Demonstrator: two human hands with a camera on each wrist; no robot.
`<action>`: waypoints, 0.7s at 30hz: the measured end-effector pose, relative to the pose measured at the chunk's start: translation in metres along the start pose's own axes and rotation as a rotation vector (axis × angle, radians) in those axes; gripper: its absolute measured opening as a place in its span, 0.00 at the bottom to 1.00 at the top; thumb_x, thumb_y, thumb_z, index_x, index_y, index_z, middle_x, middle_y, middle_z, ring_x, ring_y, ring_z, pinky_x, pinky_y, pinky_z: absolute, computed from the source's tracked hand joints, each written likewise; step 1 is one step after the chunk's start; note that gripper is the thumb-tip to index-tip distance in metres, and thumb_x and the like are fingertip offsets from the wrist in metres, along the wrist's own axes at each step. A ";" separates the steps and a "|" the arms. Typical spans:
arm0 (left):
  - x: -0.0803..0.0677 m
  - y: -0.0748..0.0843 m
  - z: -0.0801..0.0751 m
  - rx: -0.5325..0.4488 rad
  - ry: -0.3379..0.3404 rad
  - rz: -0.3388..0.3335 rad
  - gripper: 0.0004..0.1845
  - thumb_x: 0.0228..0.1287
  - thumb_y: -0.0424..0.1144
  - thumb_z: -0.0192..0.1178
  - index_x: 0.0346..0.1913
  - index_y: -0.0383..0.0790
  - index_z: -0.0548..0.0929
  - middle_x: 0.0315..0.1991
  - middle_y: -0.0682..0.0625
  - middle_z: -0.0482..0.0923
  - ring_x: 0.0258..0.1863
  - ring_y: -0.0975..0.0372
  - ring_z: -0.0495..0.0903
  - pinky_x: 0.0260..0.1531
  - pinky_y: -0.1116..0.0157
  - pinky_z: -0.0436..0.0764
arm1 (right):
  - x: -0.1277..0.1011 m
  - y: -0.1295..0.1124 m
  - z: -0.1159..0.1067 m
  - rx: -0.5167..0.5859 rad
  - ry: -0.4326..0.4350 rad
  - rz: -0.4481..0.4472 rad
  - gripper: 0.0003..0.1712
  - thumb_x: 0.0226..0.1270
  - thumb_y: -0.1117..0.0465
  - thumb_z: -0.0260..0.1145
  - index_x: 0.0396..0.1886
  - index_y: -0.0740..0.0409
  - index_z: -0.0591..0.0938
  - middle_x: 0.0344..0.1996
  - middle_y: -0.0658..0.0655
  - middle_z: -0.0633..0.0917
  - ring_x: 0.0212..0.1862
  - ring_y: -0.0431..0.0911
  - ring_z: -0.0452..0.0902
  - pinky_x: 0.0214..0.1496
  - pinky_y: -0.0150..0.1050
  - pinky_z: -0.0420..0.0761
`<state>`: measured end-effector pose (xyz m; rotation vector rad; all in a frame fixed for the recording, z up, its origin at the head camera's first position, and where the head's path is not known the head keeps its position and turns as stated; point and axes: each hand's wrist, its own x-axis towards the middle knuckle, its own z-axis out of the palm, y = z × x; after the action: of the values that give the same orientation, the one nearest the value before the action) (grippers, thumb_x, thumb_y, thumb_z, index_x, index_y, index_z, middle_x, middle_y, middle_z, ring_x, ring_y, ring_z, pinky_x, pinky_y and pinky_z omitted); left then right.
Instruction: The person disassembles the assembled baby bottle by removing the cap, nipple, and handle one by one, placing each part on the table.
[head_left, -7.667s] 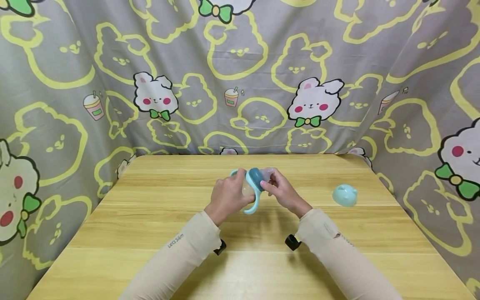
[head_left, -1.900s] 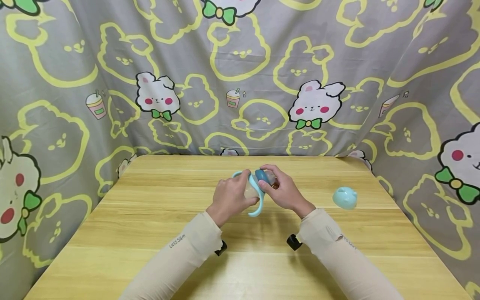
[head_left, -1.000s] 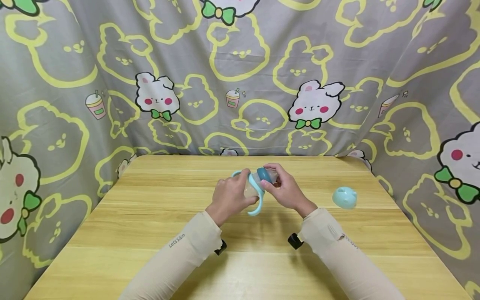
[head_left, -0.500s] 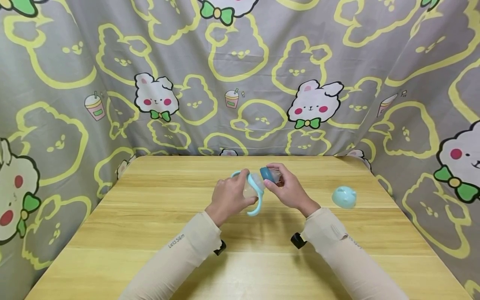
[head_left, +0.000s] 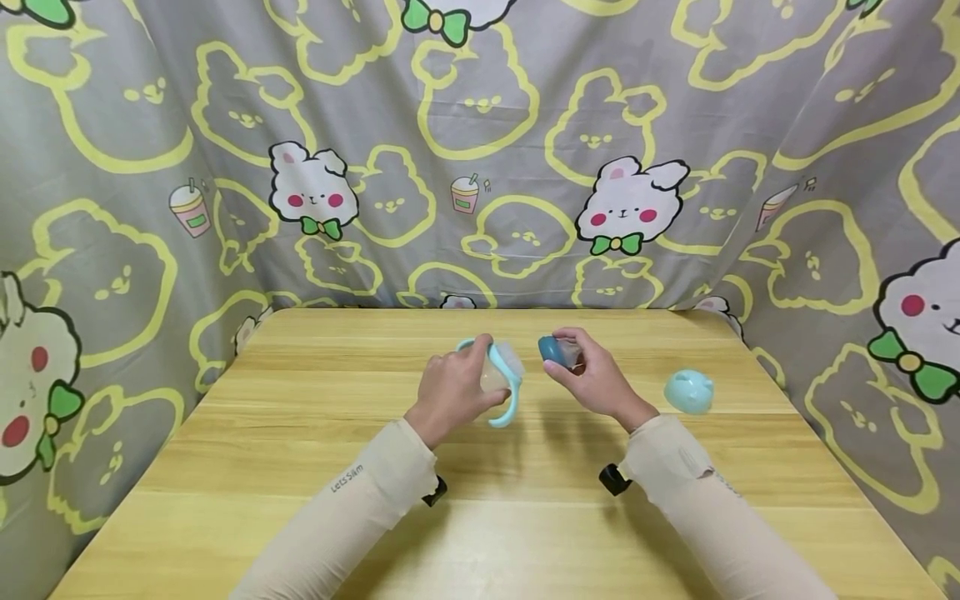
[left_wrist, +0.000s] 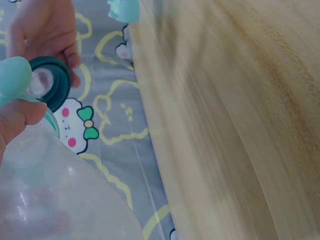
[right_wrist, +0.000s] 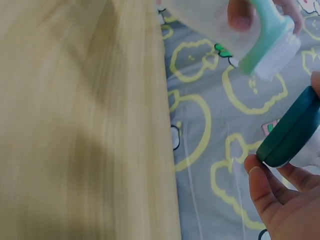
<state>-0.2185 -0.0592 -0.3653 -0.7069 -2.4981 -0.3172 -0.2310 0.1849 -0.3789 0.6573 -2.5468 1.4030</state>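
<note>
Bottle [head_left: 497, 377]: small, translucent, with pale-blue looped handles, held off the table [head_left: 300, 467] above its middle, toward the far edge. Left hand [head_left: 450, 392] is wrapped round the body, fingers curled, thumb on the collar. Right hand [head_left: 592, 379], just beside and apart, pinches the dark-teal screw ring [head_left: 551, 348] with its clear teat, fingers curled about it. Light-blue cap [head_left: 688, 392] lies near the right edge. Judgement: bottle is light, thin-walled plastic, smooth and likely slippery; best gripped round the body or by the handles. The ring is rigid; hold at its rim, since the teat is soft.
</note>
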 end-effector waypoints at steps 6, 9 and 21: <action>-0.001 0.000 0.000 0.003 -0.008 -0.009 0.39 0.45 0.57 0.73 0.56 0.38 0.72 0.25 0.49 0.81 0.17 0.59 0.76 0.21 0.59 0.76 | -0.004 0.012 -0.005 -0.054 0.005 0.037 0.30 0.67 0.52 0.65 0.64 0.57 0.69 0.48 0.63 0.77 0.37 0.50 0.76 0.36 0.43 0.77; -0.001 0.000 0.001 0.007 -0.010 -0.008 0.39 0.45 0.58 0.73 0.55 0.39 0.72 0.24 0.49 0.81 0.17 0.60 0.76 0.21 0.59 0.76 | -0.007 0.016 -0.008 -0.080 0.003 0.047 0.30 0.66 0.52 0.66 0.63 0.59 0.69 0.47 0.64 0.77 0.38 0.51 0.75 0.37 0.43 0.77; -0.004 -0.001 0.003 -0.005 -0.001 -0.008 0.38 0.45 0.57 0.73 0.55 0.38 0.72 0.24 0.49 0.80 0.17 0.60 0.75 0.20 0.59 0.76 | -0.016 0.040 -0.021 -0.210 -0.035 0.148 0.33 0.65 0.49 0.67 0.63 0.61 0.69 0.53 0.66 0.76 0.46 0.58 0.75 0.44 0.51 0.76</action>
<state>-0.2172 -0.0605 -0.3696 -0.6991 -2.5026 -0.3266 -0.2360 0.2257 -0.4038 0.4704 -2.7695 1.1496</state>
